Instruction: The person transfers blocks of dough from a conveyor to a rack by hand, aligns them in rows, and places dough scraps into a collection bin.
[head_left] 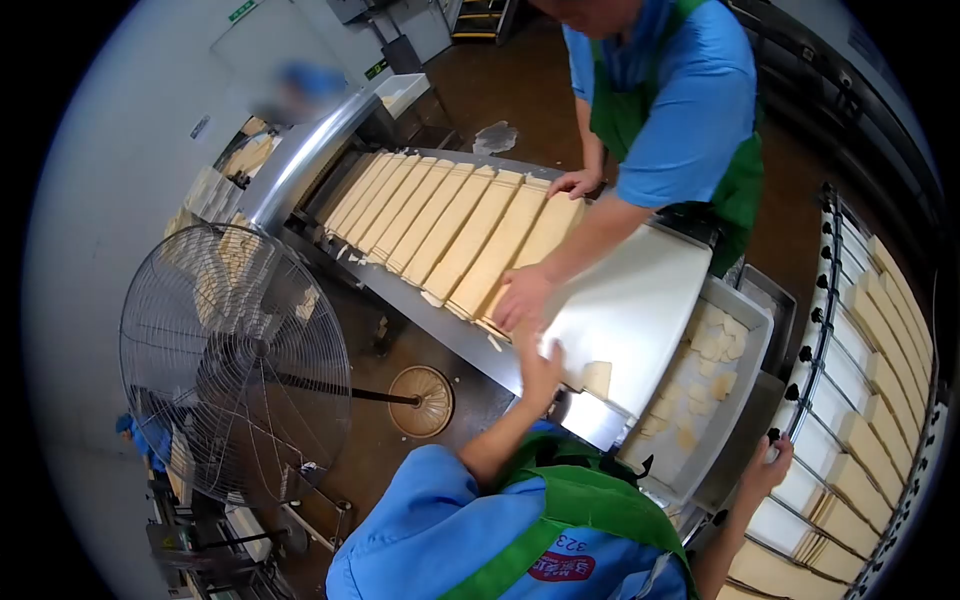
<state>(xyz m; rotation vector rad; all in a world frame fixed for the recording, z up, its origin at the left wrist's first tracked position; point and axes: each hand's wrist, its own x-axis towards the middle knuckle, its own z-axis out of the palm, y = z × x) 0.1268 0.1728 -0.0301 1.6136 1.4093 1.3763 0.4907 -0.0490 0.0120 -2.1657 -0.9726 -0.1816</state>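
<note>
My left hand (541, 372) reaches over the near edge of a conveyor belt (630, 300), fingers stretched out with the thumb apart. It lies close to the end of a long pale-yellow dough strip (520, 240) and to a co-worker's hand (522, 298). Several such strips lie side by side across the belt. At the lower right my right hand (768, 466) is closed around the side rail (795, 400) of a rack, beside its black knobs. More pale strips (860, 440) lie on this rack. A small dough piece (597, 379) rests at the belt's end.
Across the belt stands a co-worker (680, 130) in blue and green, both hands at the strips. A white tub (735, 400) with dough scraps sits beyond the belt's end. A large wire-caged fan (240, 360) with a round base (421, 401) stands at left.
</note>
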